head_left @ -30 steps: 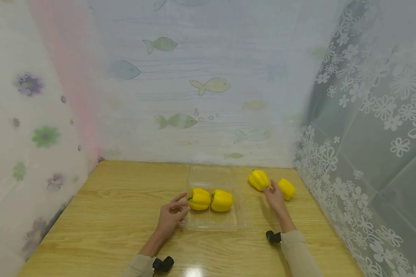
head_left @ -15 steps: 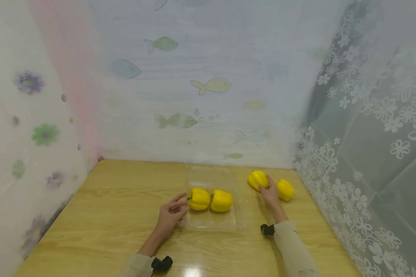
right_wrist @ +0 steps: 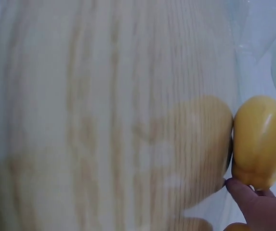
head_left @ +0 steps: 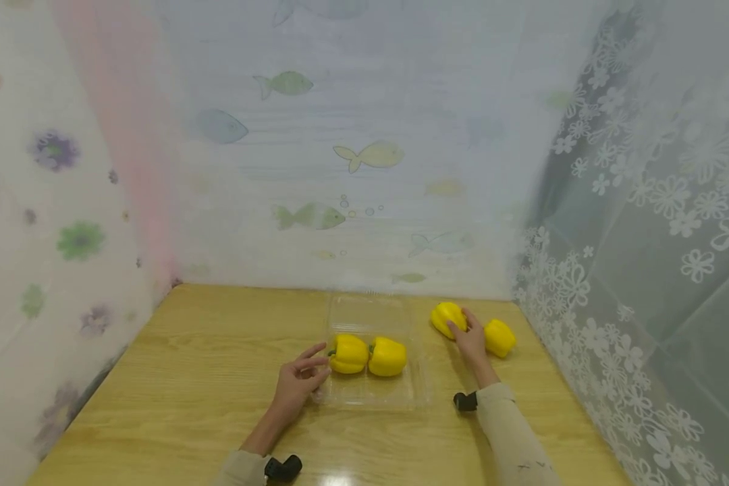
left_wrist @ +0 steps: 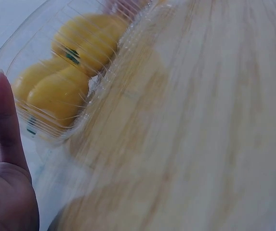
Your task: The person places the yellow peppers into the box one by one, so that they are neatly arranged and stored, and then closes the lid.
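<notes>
Two yellow bell peppers lie side by side in a clear plastic clamshell box [head_left: 370, 398]: a left one [head_left: 348, 354] and a right one [head_left: 387, 356]. My left hand [head_left: 294, 385] rests at the box's left edge, its fingers extended along the wall. In the left wrist view a raised finger [left_wrist: 5, 110] meets the clear rim. At the back right, my right hand [head_left: 470, 341] grips a third yellow bell pepper [head_left: 446, 318], thumb on the near side and fingers over its right end. The right wrist view shows this bell pepper [right_wrist: 258, 139] on the table, thumb at its base.
Another yellow bell pepper [head_left: 499, 338] sits just right of my right hand. The box's lid [head_left: 367, 312] lies open toward the back wall. Printed curtains enclose the wooden table [head_left: 219, 364] on the back and both sides.
My right hand has moved left from between the two loose bell peppers and closed its fingers around the left one. My left hand and the box have stayed in place.
</notes>
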The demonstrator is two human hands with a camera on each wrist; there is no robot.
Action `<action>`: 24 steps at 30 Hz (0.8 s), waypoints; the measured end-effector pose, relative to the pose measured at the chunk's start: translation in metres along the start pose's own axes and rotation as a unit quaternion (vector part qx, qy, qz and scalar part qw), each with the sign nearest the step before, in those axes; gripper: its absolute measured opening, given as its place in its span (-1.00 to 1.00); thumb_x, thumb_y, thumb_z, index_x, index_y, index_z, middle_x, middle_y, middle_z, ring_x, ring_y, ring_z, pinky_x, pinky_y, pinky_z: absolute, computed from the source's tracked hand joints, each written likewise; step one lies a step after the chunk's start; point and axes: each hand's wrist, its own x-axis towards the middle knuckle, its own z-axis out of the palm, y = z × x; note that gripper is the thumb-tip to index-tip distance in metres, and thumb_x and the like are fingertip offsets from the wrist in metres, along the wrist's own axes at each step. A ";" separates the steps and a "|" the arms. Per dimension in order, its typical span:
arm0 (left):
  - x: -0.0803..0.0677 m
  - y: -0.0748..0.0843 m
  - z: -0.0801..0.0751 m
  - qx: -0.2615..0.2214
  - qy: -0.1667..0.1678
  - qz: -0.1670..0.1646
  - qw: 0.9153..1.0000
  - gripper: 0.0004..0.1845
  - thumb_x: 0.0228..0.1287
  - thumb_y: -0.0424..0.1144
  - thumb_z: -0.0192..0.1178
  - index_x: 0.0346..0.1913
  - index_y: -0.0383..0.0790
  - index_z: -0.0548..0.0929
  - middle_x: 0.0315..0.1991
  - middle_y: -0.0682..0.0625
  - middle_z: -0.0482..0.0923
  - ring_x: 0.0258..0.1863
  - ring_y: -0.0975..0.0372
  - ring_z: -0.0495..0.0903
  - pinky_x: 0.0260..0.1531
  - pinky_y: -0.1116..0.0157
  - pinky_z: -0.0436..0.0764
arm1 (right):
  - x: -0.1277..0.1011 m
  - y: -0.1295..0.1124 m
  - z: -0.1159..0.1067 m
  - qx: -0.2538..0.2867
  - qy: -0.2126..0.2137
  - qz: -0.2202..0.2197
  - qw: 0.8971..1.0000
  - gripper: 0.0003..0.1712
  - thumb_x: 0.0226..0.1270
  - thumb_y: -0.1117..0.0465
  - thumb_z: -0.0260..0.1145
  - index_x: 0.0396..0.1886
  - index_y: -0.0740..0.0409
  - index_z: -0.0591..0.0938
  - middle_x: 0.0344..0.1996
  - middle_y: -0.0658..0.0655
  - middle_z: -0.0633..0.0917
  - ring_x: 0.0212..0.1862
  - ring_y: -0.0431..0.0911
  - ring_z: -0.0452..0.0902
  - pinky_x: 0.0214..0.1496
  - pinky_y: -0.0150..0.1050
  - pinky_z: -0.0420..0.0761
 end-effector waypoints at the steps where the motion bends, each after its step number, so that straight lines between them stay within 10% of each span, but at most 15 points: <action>1: -0.001 0.000 0.000 -0.002 -0.001 -0.004 1.000 -0.72 0.29 -0.46 0.36 0.01 -0.56 0.70 0.42 -0.29 0.41 -0.57 0.39 0.51 -0.61 0.49 0.55 | -0.001 0.001 0.000 0.000 0.000 0.004 1.000 -0.22 0.57 0.17 0.23 0.59 0.37 0.12 0.56 0.43 0.12 0.56 0.32 -0.01 0.56 0.20 0.12; 24: 0.001 -0.001 -0.001 -0.012 -0.004 -0.014 1.000 -0.69 0.29 -0.44 0.36 0.04 -0.56 0.69 0.44 -0.24 0.39 -0.56 0.36 0.55 -0.59 0.47 0.58 | -0.005 -0.002 0.001 0.013 0.003 0.001 1.000 -0.16 0.55 0.12 0.25 0.60 0.34 0.09 0.51 0.48 0.16 0.46 0.35 0.14 0.44 0.24 0.29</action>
